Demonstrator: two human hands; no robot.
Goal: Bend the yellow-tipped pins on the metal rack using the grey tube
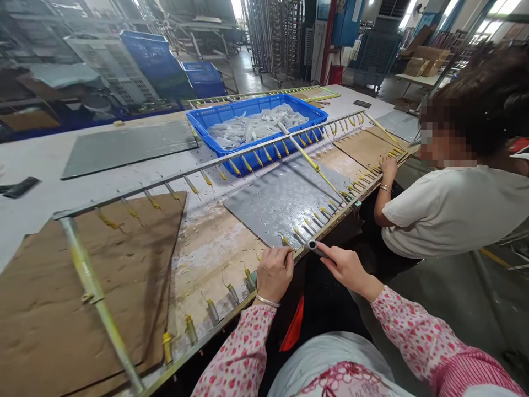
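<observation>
A long metal frame (198, 165) with rows of hooked yellow and grey pegs lies tilted across the table. My left hand (274, 270) is at its near rail, fingers bent together; whatever they pinch is too small to make out. Beside it, just to the right, my right hand (345, 267) is wrapped round a grey tube (317, 249), whose open round end points toward the rail. Short pegs (306, 226) line the rail beyond both hands, and more pegs (212, 310) stand to the left of them.
Behind the frame sits a blue basket (256, 135) of translucent pieces. Brown cardboard (103, 286) lies at left, with grey sheets (132, 146) on the table. At right a person (454, 209) in a white shirt has a hand on the same frame.
</observation>
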